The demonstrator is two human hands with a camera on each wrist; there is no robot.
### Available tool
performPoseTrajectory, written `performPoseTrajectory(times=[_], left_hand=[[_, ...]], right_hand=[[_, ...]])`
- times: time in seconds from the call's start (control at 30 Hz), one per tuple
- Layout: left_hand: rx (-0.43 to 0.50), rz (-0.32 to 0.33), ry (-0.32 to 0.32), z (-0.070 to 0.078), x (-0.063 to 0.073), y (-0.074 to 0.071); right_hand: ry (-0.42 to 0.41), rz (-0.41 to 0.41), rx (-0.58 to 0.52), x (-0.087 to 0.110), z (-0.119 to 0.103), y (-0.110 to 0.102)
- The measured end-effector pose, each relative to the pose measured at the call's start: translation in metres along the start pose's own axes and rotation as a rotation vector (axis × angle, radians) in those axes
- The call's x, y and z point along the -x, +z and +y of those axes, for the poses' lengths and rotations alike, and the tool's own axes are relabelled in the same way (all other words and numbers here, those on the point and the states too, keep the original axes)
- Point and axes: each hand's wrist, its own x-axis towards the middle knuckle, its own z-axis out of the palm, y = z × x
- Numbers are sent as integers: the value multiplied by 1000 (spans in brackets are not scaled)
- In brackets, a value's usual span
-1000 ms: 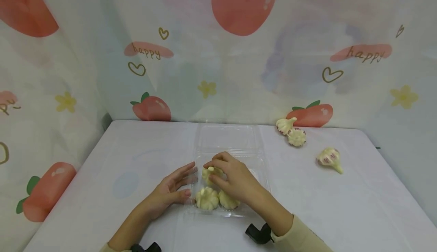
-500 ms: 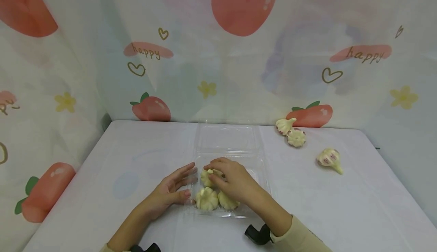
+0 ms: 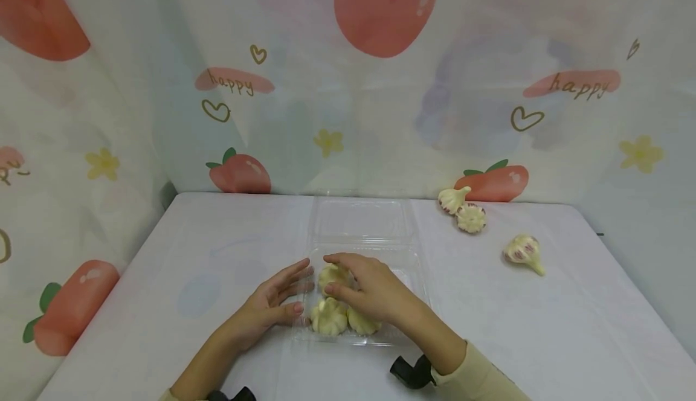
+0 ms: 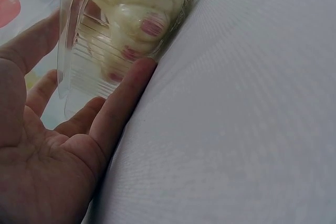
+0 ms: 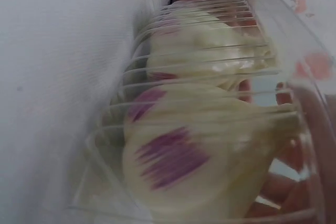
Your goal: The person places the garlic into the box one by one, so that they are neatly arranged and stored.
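Observation:
A clear plastic clamshell box [image 3: 403,328] stands on the white table with its lid [image 3: 361,220] folded back. Three garlic bulbs sit inside: one at the front left [image 3: 328,316], another garlic bulb [image 3: 363,322] beside it, and a third garlic bulb [image 3: 333,276] behind the first. My right hand [image 3: 375,289] hovers over this third bulb, fingers and thumb spread around it; contact is hard to tell. With fingers spread, my left hand [image 3: 274,298] rests against the box's left wall. In the left wrist view that hand [image 4: 58,145] touches the ribbed plastic.
Two garlic bulbs [image 3: 471,218] lie together near the table's back edge, right of the lid. A single garlic bulb [image 3: 524,253] lies farther right. A printed curtain [image 3: 370,117] hangs behind the table. Black wrist-camera mounts [image 3: 413,372] stick out near the cuffs.
The rear bulb in the box has settled slightly lower and leftward. My right fingers and thumb have loosened and spread away from it. The left hand stays put.

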Motion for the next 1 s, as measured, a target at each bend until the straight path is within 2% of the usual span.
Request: performPoseTrajectory(times=[0.23, 0.53, 0.73, 1.0], left_hand=[[3, -2, -5, 0, -1, 0], [-4, 2, -2, 2, -2, 1], [4, 4, -2, 1, -2, 1], [1, 6, 2, -1, -1, 0]], right_hand=[[4, 27, 14, 3, -9, -10], [-61, 116, 18, 11, -21, -28], [-39, 159, -10, 18, -28, -44], [-66, 235, -30, 24, -26, -61]])
